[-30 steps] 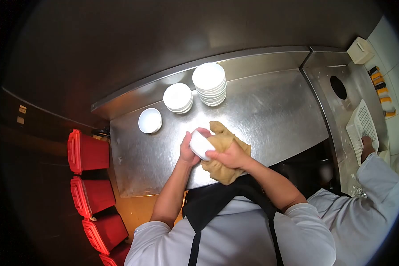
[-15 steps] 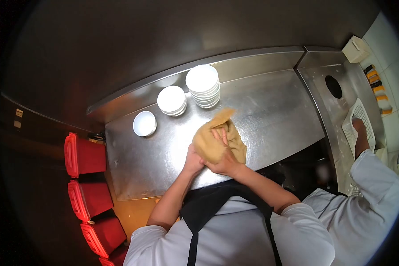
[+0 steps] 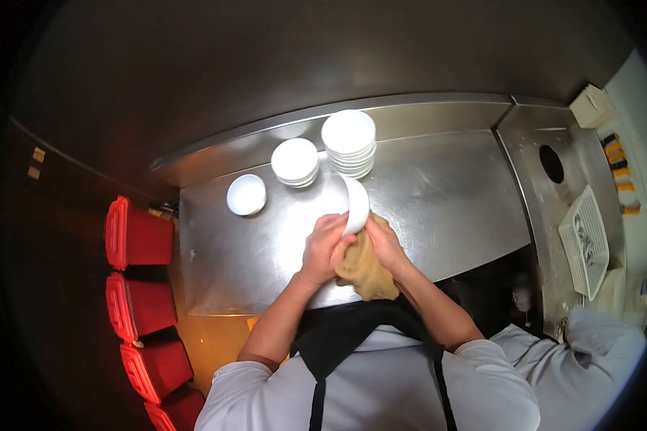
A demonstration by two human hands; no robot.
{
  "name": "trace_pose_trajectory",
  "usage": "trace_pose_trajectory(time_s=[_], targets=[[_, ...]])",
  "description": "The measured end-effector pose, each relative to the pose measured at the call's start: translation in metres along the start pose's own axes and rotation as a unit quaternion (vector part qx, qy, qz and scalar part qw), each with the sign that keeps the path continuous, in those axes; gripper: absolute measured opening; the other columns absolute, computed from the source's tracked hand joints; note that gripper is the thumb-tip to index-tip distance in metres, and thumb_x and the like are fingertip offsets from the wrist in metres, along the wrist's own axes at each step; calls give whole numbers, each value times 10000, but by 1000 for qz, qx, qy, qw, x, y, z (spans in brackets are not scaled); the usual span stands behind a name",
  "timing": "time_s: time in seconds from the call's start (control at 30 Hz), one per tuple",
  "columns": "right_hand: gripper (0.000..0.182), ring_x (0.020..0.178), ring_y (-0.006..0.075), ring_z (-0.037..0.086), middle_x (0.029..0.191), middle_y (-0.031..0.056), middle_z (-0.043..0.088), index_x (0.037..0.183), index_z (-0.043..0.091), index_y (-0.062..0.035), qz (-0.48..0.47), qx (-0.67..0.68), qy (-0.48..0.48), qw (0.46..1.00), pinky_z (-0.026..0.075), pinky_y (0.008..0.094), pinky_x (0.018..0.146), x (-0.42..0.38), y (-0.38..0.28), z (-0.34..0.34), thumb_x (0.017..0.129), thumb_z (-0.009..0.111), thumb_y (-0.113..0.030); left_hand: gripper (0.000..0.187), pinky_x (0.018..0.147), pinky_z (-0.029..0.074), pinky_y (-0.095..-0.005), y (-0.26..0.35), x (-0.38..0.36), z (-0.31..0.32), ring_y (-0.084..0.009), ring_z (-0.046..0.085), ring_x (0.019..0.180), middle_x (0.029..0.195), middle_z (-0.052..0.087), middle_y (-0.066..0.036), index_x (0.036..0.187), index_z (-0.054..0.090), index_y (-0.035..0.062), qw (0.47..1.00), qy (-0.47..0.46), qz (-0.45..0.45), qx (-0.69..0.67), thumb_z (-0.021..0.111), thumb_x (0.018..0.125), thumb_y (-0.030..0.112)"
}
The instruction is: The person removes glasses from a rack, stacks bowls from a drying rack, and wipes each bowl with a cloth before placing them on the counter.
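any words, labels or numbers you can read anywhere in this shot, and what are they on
None can be read.
Small pale tags on the dark wall at far left: too small and blurred to tell if they carry print.
Row of orange-and-dark items on the right wall: blurred, no legible labels.
White bowl in the hands, tan cloth, red bins: no visible markings.

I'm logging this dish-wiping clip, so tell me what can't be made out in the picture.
Head view:
- Right hand: palm side hidden by the tan cloth.
- White bowl: seen edge-on, its inside out of sight.
- Red bins: the lowest cut off by the dark lens edge.
- Items on the white rack: too small to identify.
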State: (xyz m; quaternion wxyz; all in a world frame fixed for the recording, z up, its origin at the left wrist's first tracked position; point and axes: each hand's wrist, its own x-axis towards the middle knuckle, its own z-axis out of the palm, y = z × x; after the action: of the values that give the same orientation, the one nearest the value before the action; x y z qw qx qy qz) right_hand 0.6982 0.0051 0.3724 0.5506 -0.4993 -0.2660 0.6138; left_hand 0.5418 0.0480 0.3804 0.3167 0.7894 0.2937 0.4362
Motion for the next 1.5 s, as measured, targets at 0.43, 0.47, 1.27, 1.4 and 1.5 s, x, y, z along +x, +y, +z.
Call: trace_pose_trajectory(time_s=[0.43, 0.47, 1.27, 1.4, 1.5], targets=[[431, 981, 155, 584, 1102, 65, 619, 1135, 597, 26, -306, 54, 271, 911, 466, 301, 879, 4, -76, -81, 1042, 454, -370, 183, 861, 450, -396, -119, -16, -118, -323, 653, 912, 964, 700, -174, 1029, 681, -3, 907, 54, -112, 401, 637, 869, 73], [423, 974, 154, 584, 1092, 66, 620, 1132, 596, 28, -319, 11, 275, 907, 467, 298, 869, 8, -68, -81, 1042, 458, -361, 133, 814, 444, -397, -124, -15, -116, -306, 658, 857, 893, 694, -160, 976, 682, 19, 906, 62, -87, 411, 627, 866, 67], [273, 828, 279, 614, 872, 134, 633, 997, 626, -16, -273, -334, 19, 902, 479, 388, 782, 6, 13, -45, 946, 610, -284, 164, 936, 424, -506, -103, 82, -69, -341, 641, 957, 977, 688, -173, 1007, 673, 69, 882, -204, -61, 420, 593, 919, 181], [296, 855, 281, 614, 886, 140, 635, 1005, 622, -7, -272, -313, 44, 909, 477, 390, 795, 6, 23, -57, 951, 604, -298, 176, 826, 419, -492, -111, 80, -66, -349, 656, 779, 748, 677, -167, 821, 691, 81, 907, -180, -37, 379, 552, 909, 143], [300, 875, 281, 615, 902, 138, 641, 1015, 622, -3, -275, -305, 54, 910, 477, 390, 804, 0, 21, -58, 955, 597, -297, 142, 887, 413, -535, -114, 78, -62, -346, 666, 818, 783, 686, -180, 848, 687, 74, 908, -174, -38, 380, 558, 884, 120]])
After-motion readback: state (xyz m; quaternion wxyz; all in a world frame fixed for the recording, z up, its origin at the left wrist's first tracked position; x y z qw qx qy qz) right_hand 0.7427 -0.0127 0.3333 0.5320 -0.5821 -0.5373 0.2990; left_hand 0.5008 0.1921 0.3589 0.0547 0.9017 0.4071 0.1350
